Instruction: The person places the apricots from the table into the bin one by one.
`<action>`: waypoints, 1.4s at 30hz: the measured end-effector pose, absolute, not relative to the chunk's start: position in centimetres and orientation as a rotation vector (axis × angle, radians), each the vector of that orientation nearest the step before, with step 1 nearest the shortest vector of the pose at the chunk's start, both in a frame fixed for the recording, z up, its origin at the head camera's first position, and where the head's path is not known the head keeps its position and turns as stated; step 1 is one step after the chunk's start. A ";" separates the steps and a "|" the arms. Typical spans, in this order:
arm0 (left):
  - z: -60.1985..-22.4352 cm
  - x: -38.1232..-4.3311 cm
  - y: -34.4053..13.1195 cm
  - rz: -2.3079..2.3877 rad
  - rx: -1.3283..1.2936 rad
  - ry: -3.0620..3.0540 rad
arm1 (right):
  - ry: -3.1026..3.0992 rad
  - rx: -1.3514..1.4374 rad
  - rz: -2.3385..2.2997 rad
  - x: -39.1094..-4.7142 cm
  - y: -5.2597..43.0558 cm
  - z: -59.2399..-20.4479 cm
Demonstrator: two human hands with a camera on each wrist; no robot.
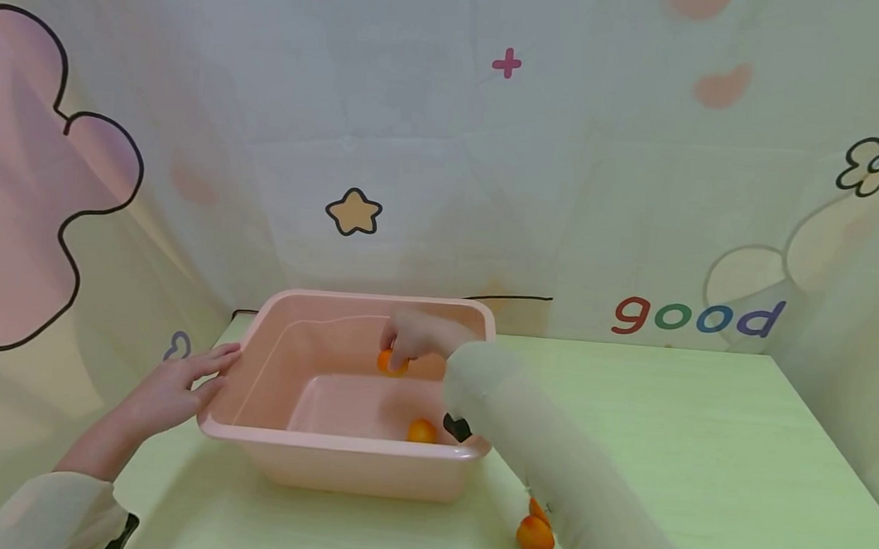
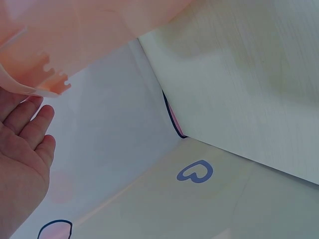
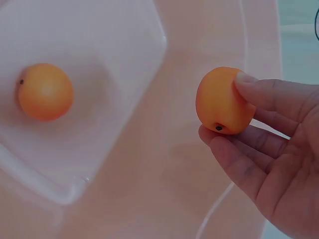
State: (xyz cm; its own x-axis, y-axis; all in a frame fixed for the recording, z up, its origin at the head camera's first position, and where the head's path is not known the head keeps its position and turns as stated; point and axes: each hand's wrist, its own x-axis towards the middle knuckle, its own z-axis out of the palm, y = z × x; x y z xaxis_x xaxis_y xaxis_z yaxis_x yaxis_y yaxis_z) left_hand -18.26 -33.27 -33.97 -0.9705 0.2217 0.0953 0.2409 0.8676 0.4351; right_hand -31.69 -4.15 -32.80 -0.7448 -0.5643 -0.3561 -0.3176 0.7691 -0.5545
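Note:
A pink plastic basin (image 1: pixel 355 469) stands on the table. My left hand (image 1: pixel 180 385) rests against its left side, fingers nearly straight, their tips at the rim in the left wrist view. Over the inside of the basin, my right hand (image 1: pixel 417 335) pinches a small round orange fruit (image 3: pixel 222 102) between thumb and fingers. The right wrist view shows a dark spot on the fruit's underside. Another orange fruit (image 3: pixel 46 92) lies on the basin floor, near the front right in the head view.
On the pale green table (image 1: pixel 662 435), right of the basin, lies an orange fruit (image 1: pixel 535 537). Behind it more orange fruit (image 1: pixel 538 510) shows, partly covered by my right sleeve (image 1: pixel 571 472). A printed cloth (image 1: pixel 431 141) hangs behind the table.

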 end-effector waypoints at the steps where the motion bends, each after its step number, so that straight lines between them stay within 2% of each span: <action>1: -34.0 -18.2 -33.2 -0.704 -0.372 -2.994 | 2.439 -0.646 -0.653 -31.6 -4.2 -33.1; 8: -33.9 -18.2 -33.1 -0.692 -0.377 -2.993 | 2.437 -0.652 -0.647 -30.8 -4.6 -33.9; 20: -33.9 -18.2 -33.3 -0.675 -0.397 -2.972 | 2.366 -0.489 -0.678 -29.9 -4.5 -34.1; 29: -33.9 -18.2 -33.4 -0.674 -0.405 -2.972 | 2.344 -0.538 -0.554 -29.8 -4.7 -34.4; 37: -33.9 -18.2 -33.3 -0.664 -0.387 -2.978 | 2.330 -0.375 -0.643 -29.5 -4.5 -34.3; 42: -34.0 -18.2 -33.3 -0.675 -0.375 -2.983 | 2.357 -0.446 -0.607 -29.6 -4.5 -34.0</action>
